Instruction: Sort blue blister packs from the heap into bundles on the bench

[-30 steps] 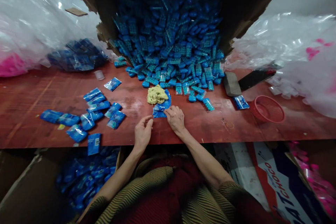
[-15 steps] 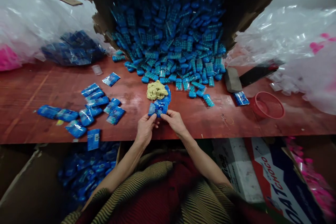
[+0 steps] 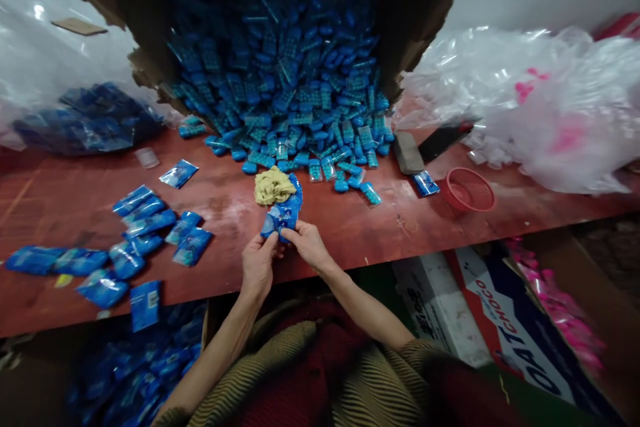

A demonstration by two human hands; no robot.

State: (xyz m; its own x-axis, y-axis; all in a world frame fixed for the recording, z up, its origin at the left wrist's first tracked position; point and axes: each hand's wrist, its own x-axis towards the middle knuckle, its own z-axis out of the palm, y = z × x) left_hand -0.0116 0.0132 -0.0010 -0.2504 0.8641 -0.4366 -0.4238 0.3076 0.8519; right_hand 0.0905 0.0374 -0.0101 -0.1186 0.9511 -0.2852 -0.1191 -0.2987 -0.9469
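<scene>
Near the table's front edge my left hand [image 3: 259, 265] pinches the lower left side of a blue printed packet [image 3: 281, 219]. Opposite it, my right hand [image 3: 310, 245] grips the packet's lower right edge with thumb and fingers. More blue wrapper [image 3: 296, 192] lies just behind the packet; I cannot tell whether they are joined. Touching the wrapper is a crumpled yellow cloth [image 3: 274, 185]. Behind the cloth, a large heap of small clear containers with blue caps and blue pellets [image 3: 300, 100] spills from a torn cardboard box [image 3: 430, 7].
Several blue packets [image 3: 150, 221] lie scattered at the left. A grey block [image 3: 408, 153], another blue packet [image 3: 425, 183] and a red plastic basket [image 3: 469, 189] stand at the right. Clear plastic bags [image 3: 550, 107] bulge behind them. Below the table edge sits a pile of blue packets [image 3: 135, 360].
The view has turned, so the table and its contents appear shifted left and tilted. Both hands stay on the blue packet, with only slight finger movement.
</scene>
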